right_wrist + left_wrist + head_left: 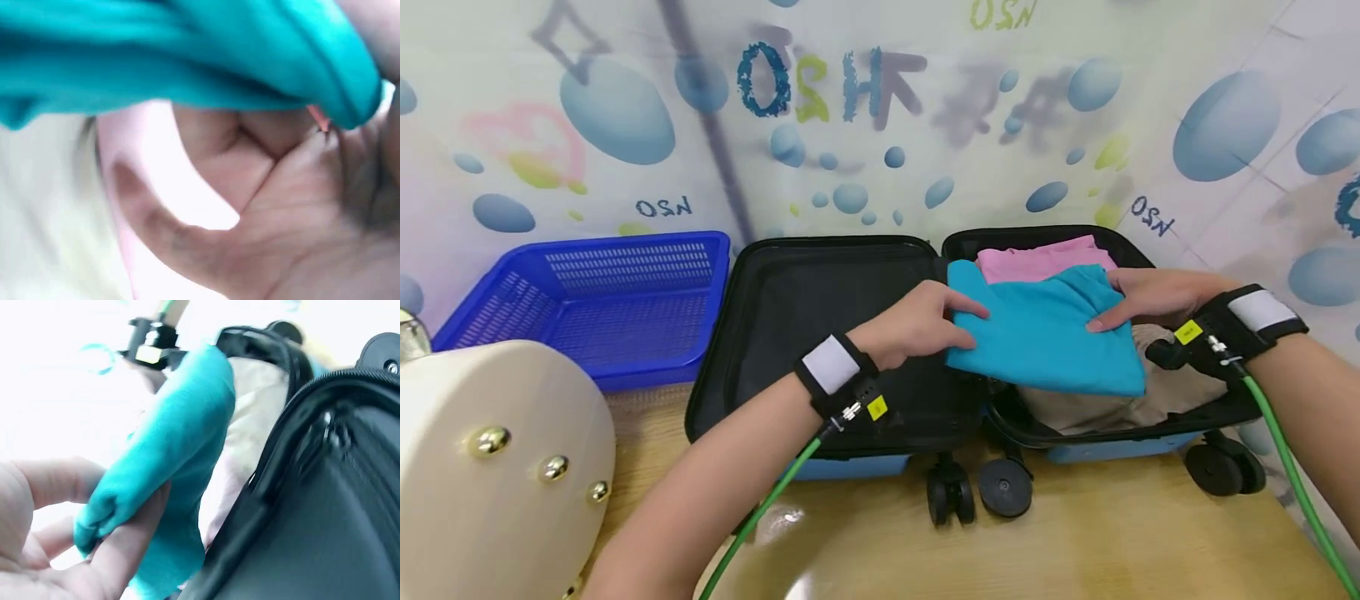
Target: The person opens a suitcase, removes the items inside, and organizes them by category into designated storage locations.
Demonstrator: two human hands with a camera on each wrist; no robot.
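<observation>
Over the right half of the open suitcase (1150, 421) I hold a folded teal garment (1045, 333), my left hand (917, 325) pinching its left edge and my right hand (1150, 296) gripping its right edge. It hangs just above a beige garment (1180, 392), with a pink one (1037, 258) at the case's back edge. I judge two pieces packed, the teal one not yet laid down. A blue basket (587, 300) sits by the table's left edge.
</observation>
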